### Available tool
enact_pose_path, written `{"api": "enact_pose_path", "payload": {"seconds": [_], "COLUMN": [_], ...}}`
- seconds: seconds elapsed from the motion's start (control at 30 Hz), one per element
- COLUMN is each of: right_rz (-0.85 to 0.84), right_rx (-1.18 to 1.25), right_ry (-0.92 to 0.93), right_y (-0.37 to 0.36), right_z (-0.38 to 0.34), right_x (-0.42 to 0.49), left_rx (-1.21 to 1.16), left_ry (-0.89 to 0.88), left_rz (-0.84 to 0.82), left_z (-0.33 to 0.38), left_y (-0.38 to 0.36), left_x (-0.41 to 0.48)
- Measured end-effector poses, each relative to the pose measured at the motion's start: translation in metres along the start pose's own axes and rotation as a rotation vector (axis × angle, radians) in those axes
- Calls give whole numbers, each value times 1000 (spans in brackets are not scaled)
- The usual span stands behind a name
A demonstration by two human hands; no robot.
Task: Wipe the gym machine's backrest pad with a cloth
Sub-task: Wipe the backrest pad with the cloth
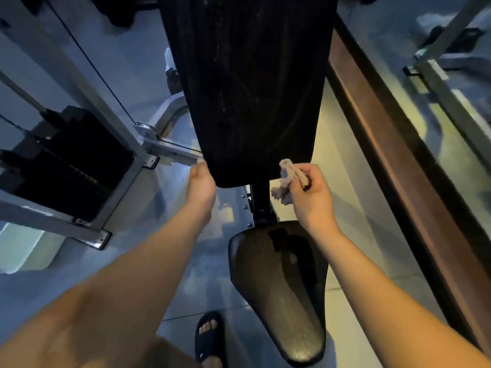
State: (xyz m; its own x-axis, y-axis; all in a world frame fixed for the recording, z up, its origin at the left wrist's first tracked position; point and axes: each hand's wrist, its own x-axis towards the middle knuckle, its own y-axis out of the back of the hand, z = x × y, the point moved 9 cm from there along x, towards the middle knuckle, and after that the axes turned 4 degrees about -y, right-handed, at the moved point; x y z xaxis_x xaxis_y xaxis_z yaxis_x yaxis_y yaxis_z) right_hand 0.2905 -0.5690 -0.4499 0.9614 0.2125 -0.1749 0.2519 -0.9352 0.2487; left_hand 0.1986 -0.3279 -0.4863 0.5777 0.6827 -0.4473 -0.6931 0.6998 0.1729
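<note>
The long black backrest pad [247,83] runs from the top of the view down to the middle, with faint wet streaks on it. My right hand [312,193] grips a crumpled pale cloth [288,176] just off the pad's lower right corner, not touching the pad. My left hand [200,181] holds the pad's lower left edge; its fingers go behind the pad and are hidden.
The black seat pad [281,288] lies below the backrest on a dark post [259,200]. A weight stack in a grey steel frame [69,166] stands at the left. A brown ledge [393,144] runs along the right. My sandalled foot [210,338] is on the tiled floor.
</note>
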Motion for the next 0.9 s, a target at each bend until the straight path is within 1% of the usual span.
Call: {"api": "enact_pose_path", "payload": {"seconds": [0.17, 0.27, 0.33, 0.43, 0.53, 0.6, 0.7, 0.8, 0.83, 0.87, 0.9], "right_rz": [124, 188, 284, 415, 405, 429, 485, 617, 635, 616, 555], "right_rx": [-102, -77, -99, -181, -321, -339, -223, -126, -116, -139, -199], "right_ry": [220, 296, 367, 557, 688, 712, 704, 645, 651, 691, 767], "right_y": [-6, -8, -6, -12, -45, -58, -57, -58, -67, -82, -100], "right_z": [9, 22, 26, 23, 25, 27, 32, 30, 26, 21, 15], "right_x": [23, 26, 22, 17, 23, 25, 31, 30, 26, 19, 11], "left_rx": [-196, -267, -270, -306, -321, -331, -353, -357, -355, -351, -345], "left_ry": [-169, -248, -288, -350, -403, -419, -412, -428, -434, -432, -424], "left_rz": [-49, -89, -117, -148, -156, -170, -161, -174, -176, -177, -177], "left_z": [-20, -30, -35, -38, -39, -39, -43, -45, -45, -45, -45], "left_y": [-13, -20, -22, -25, -26, -27, -26, -27, -27, -27, -25], "left_x": [40, 55, 65, 76, 83, 86, 94, 100, 101, 101, 101]}}
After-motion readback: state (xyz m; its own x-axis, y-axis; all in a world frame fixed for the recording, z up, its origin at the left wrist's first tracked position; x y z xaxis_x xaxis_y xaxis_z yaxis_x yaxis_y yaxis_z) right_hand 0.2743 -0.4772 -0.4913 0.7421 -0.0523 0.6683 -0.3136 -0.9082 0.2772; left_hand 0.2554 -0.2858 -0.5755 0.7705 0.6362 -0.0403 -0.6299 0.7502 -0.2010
